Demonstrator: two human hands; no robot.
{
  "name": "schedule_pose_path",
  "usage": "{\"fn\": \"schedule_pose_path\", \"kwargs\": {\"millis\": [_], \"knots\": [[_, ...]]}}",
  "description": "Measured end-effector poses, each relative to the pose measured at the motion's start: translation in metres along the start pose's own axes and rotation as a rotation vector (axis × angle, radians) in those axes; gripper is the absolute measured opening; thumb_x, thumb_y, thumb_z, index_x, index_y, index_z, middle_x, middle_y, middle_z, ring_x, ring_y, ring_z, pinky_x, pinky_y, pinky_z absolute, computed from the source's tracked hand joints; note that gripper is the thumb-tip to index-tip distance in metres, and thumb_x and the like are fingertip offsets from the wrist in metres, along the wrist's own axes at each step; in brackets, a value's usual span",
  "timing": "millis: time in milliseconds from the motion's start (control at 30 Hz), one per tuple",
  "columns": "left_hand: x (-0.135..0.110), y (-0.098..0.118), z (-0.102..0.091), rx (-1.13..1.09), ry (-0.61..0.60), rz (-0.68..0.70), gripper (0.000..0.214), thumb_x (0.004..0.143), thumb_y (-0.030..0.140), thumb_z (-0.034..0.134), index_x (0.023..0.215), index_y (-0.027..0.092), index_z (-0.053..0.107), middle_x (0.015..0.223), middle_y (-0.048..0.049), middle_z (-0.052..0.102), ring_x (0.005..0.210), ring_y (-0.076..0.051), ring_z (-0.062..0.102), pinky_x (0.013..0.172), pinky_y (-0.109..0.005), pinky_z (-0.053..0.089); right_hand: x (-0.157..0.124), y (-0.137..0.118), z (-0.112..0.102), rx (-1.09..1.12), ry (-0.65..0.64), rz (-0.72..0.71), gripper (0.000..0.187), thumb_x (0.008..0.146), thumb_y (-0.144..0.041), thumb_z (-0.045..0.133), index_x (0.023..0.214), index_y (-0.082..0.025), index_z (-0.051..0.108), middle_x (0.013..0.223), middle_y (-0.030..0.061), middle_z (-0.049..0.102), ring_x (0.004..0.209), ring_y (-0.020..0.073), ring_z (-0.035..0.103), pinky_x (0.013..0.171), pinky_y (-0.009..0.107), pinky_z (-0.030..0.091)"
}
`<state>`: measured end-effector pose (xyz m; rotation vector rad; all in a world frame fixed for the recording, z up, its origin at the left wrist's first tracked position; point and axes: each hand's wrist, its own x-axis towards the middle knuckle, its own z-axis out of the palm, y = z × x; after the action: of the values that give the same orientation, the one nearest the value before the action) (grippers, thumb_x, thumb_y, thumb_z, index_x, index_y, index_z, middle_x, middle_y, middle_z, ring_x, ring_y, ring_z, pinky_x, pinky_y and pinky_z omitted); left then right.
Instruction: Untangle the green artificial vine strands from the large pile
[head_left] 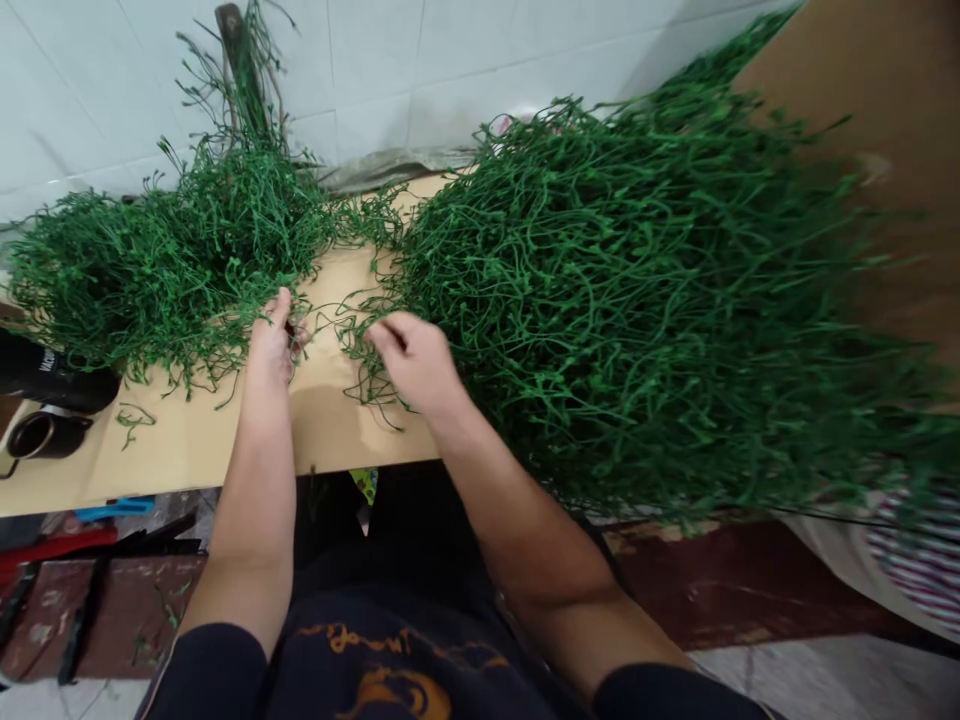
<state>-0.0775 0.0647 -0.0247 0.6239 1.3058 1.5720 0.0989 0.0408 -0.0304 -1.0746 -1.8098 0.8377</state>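
Observation:
My left hand [277, 338] is at the front edge of the left pile of thin green stems with small bud-like tips [180, 250]. Its thumb points up and its fingers curl around a few stems, partly hidden. Beside the larger right heap of the same stems [600, 280], my right hand [420, 362] is closed in a pinch, with thin stems at its fingertips. Loose stems [367, 375] lie on the tan board [322, 430] under and around the right hand. Whether the stems are plastic or plant, I cannot tell.
A black bottle [52, 375] and a dark cup [49, 435] stand at the board's left end. A tiled wall [375, 70] closes the back, with a dark upright post [240, 70] before it. A brown cardboard panel [885, 150] rises at the right.

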Motion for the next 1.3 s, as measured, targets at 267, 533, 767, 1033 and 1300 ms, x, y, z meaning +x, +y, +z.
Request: {"fn": "schedule_pose_path", "kwargs": {"millis": [267, 533, 767, 1033, 1300], "knots": [[-0.008, -0.013, 0.019, -0.009, -0.102, -0.041, 0.03, 0.073, 0.034, 0.069, 0.065, 0.017, 0.045, 0.053, 0.0056, 0.051, 0.046, -0.004, 0.05, 0.046, -0.015, 0.039, 0.018, 0.006, 0.019, 0.021, 0.002, 0.112, 0.061, 0.08, -0.039, 0.055, 0.128, -0.008, 0.037, 0.113, 0.0164, 0.055, 0.072, 0.012, 0.055, 0.07, 0.027, 0.047], [-0.003, -0.019, 0.018, 0.007, -0.005, 0.023, 0.026, 0.078, 0.027, 0.064, 0.062, 0.016, 0.046, 0.05, 0.0055, 0.05, 0.043, -0.004, 0.047, 0.041, -0.014, 0.033, 0.015, -0.003, 0.02, -0.078, -0.241, 0.041, 0.027, 0.088, -0.028, 0.038, 0.068, -0.015, 0.05, 0.069, 0.0019, 0.05, 0.068, 0.0114, 0.046, 0.064, 0.024, 0.035], [-0.01, -0.022, 0.026, 0.113, -0.116, 0.079, 0.035, 0.067, 0.031, 0.074, 0.053, 0.015, 0.046, 0.047, 0.0049, 0.049, 0.043, -0.004, 0.045, 0.042, -0.016, 0.035, 0.016, 0.001, 0.026, -0.15, -0.01, 0.078, 0.069, 0.07, -0.043, 0.065, 0.123, -0.009, 0.038, 0.118, 0.0194, 0.047, 0.103, 0.023, 0.051, 0.082, 0.033, 0.042], [-0.008, -0.019, 0.024, 0.011, 0.021, 0.064, 0.031, 0.074, 0.033, 0.068, 0.059, 0.016, 0.047, 0.05, 0.0068, 0.049, 0.04, -0.003, 0.042, 0.041, -0.016, 0.032, 0.012, -0.007, 0.022, -0.181, -0.274, 0.024, 0.027, 0.091, -0.027, 0.035, 0.069, -0.017, 0.045, 0.067, 0.0021, 0.05, 0.065, 0.013, 0.045, 0.065, 0.025, 0.032], [0.005, -0.018, 0.022, 0.044, 0.117, 0.11, 0.038, 0.084, 0.044, 0.054, 0.058, 0.018, 0.042, 0.037, 0.0099, 0.029, 0.031, -0.003, 0.023, 0.036, -0.019, 0.02, -0.034, -0.025, 0.011, -0.028, -0.39, -0.213, 0.029, 0.091, -0.026, 0.033, 0.062, -0.02, 0.032, 0.057, -0.002, 0.037, 0.055, 0.0097, 0.035, 0.058, 0.023, 0.028]]}}
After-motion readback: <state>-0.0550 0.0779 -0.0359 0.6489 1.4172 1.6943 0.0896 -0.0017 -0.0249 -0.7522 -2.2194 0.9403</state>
